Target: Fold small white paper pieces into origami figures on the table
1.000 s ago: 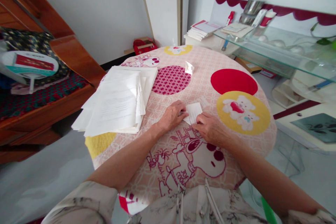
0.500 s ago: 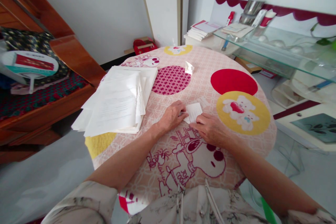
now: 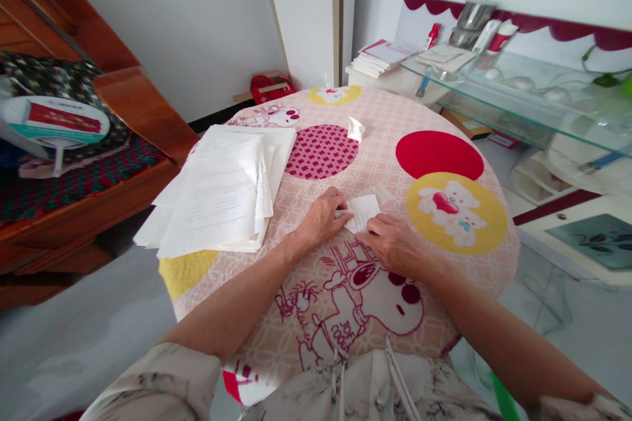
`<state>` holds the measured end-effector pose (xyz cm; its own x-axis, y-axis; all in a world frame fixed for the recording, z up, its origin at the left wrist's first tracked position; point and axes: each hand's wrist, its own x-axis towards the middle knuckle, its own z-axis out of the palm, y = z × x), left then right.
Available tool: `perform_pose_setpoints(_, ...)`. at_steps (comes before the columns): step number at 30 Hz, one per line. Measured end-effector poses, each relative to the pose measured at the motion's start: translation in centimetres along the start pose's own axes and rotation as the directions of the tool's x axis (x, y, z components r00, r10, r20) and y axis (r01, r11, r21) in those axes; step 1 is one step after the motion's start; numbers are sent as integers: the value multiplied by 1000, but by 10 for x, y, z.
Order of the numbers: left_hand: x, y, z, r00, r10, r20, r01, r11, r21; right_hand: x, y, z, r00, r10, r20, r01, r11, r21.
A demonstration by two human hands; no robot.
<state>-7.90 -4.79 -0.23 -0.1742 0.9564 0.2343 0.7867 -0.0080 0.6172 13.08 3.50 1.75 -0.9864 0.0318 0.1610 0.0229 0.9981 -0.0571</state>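
A small folded white paper (image 3: 364,209) lies on the round table with its pink cartoon cloth (image 3: 345,164). My left hand (image 3: 323,217) rests at the paper's left edge, its fingers curled and pressing on that side. At the paper's near right corner my right hand (image 3: 395,243) pinches it, fingers closed. Both hands sit just above the printed cartoon dog (image 3: 375,296).
A thick stack of white sheets (image 3: 222,187) covers the table's left part. A small folded white piece (image 3: 355,127) lies farther back. A wooden bench with a round fan (image 3: 54,122) stands at left. A glass shelf (image 3: 518,89) with bottles and books is at right.
My right hand has slid slightly leftward along the paper's near edge. The left hand and the paper stay where they were.
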Motion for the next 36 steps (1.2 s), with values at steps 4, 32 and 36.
perform_pose_setpoints(4,0,-1,-1,1000,2,-20,-2,1000,8,1,0,-1,1000,-2,21,3,1000,-3)
perform_pose_setpoints(32,5,2,1,997,-73,-40,74,997,37,8,6,2,998,-15,-55,22,990,138)
perform_pose_setpoints(36,5,2,0,998,-47,-44,48,998,28,9,7,1,999,-9,-42,15,988,155)
